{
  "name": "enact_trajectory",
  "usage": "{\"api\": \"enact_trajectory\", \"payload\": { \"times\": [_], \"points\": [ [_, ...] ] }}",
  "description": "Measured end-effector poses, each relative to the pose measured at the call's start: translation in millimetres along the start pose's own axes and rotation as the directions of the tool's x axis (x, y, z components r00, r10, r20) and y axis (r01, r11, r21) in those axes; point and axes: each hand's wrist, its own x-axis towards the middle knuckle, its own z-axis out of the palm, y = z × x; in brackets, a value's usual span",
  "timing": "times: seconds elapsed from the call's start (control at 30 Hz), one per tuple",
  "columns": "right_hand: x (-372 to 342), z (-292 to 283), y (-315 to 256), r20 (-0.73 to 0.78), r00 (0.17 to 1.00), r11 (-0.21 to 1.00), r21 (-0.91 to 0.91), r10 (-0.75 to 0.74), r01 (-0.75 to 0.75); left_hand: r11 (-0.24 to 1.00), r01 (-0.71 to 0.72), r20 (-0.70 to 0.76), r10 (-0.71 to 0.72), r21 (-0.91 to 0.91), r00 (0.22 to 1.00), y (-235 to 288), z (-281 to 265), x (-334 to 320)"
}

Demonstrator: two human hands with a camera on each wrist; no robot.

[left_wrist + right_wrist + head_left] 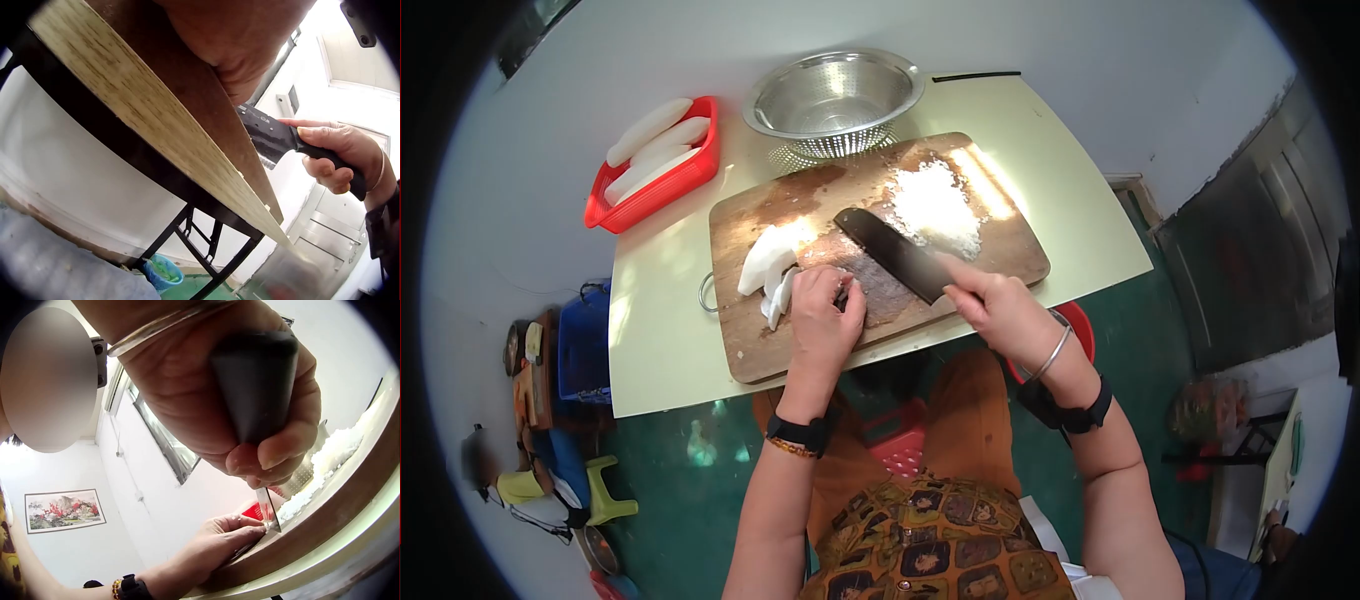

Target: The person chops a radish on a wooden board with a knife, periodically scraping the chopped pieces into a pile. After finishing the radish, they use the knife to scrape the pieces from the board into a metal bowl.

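Note:
My right hand (1012, 318) grips the black handle of a broad dark knife (888, 252), its blade slanting over the middle of the wooden cutting board (735, 325). Curled fingers of my left hand (822, 312) rest near the board's front edge, pinching a small white piece mostly hidden by them. Beside that hand lie white peeled chunks (768, 262); finely chopped white bits (935, 205) are heaped at the board's right. In the right wrist view, the blade (269, 511) stands close to the left fingertips (257, 531). The left wrist view shows the right hand (340, 149) around the handle.
A metal colander (835, 95) stands behind the board. At the back left, a red basket (662, 188) holds several long white peeled pieces. A red container (1082, 330) is below the table's right front edge. Someone sits at the far left.

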Motion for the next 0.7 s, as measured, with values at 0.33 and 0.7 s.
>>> {"api": "enact_trajectory", "payload": {
  "times": [0.33, 0.7],
  "points": [
    [15.9, -34.2, -12.7, 0.008, 0.954, 0.943, 0.149, 0.298, -0.296, 0.997, -0.006, -0.051, 0.002, -0.079, 0.999, -0.9, 1.2, -0.8],
    [15.6, -20.8, -33.5, -0.107, 0.979, 0.971, 0.185, 0.171, -0.149, 0.995, -0.034, -0.08, 0.026, -0.097, 0.996, -2.5, 3.1, -1.4]
  ]
}}
